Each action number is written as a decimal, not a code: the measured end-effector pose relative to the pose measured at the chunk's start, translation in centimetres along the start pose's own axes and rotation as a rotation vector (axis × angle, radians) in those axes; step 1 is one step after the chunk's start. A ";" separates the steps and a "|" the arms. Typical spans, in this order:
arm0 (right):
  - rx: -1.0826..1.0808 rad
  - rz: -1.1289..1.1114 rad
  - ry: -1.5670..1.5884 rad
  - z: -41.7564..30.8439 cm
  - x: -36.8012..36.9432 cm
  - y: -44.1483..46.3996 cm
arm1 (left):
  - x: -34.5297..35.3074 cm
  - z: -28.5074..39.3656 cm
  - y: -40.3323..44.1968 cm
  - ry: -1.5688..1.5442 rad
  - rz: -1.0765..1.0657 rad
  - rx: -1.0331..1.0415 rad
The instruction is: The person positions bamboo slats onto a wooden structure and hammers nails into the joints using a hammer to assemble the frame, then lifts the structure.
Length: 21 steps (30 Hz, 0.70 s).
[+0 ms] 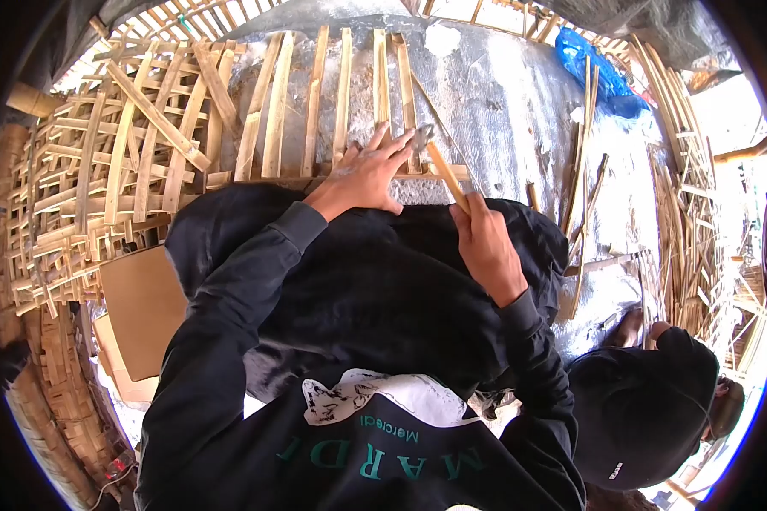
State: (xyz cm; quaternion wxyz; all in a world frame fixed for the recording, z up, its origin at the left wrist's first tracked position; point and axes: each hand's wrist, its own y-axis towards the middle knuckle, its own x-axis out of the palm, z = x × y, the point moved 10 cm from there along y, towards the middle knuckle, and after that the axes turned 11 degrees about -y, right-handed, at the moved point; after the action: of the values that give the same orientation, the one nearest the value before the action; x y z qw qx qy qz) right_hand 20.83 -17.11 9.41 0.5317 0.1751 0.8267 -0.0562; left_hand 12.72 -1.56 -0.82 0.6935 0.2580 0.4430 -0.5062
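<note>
My right hand (487, 249) is wrapped round the wooden handle of a hammer (446, 175), whose metal head is up and to the left, beside the fingers of the other hand. My left hand (365, 175) lies with fingers spread over the lower ends of the bamboo slats (343, 94). Several slats stand side by side, pointing away from me, their near ends at a crosswise bamboo strip (307, 182). Whether the left fingertips pinch a nail cannot be made out.
Woven bamboo lattice (136, 136) fills the left side, with a cardboard box (145, 311) below it. A blue plastic bag (601, 75) and loose bamboo strips (581, 153) lie to the right. Another person (643, 409) in black crouches at the lower right.
</note>
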 end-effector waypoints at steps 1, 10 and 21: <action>-0.008 0.039 0.043 -0.6 -1.1 0.4 | -0.6 0.4 -0.2 -0.020 0.009 0.002; 0.002 0.058 0.040 0.4 -1.3 1.1 | -0.7 0.3 0.0 -0.032 0.016 0.019; -0.075 0.012 -0.121 -1.1 -4.5 4.9 | -1.8 1.4 -0.5 -0.013 0.061 0.040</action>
State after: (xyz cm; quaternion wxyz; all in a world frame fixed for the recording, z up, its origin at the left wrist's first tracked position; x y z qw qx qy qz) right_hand 23.24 -13.28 14.42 0.5871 0.1563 0.7936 -0.0323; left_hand 12.61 -2.03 1.51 0.7061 0.2817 0.4204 -0.4953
